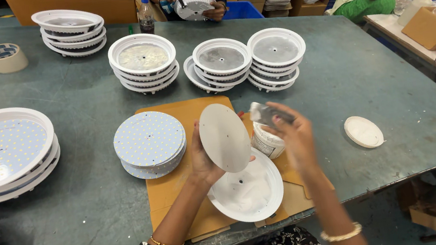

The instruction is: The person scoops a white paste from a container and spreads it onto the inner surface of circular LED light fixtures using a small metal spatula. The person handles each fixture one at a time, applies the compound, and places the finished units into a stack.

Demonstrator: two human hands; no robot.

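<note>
My left hand [204,161] grips a round white disc [224,137] tilted above the white dish [251,194] on the cardboard [182,113], while my right hand [295,137] pinches a flat scraper [266,113] over the paste tub [265,141].

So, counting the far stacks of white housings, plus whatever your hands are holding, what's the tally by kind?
Stacks of white housings: 4
Pale disc in left hand: 1
Grey tool in right hand: 1
Total: 6
</note>
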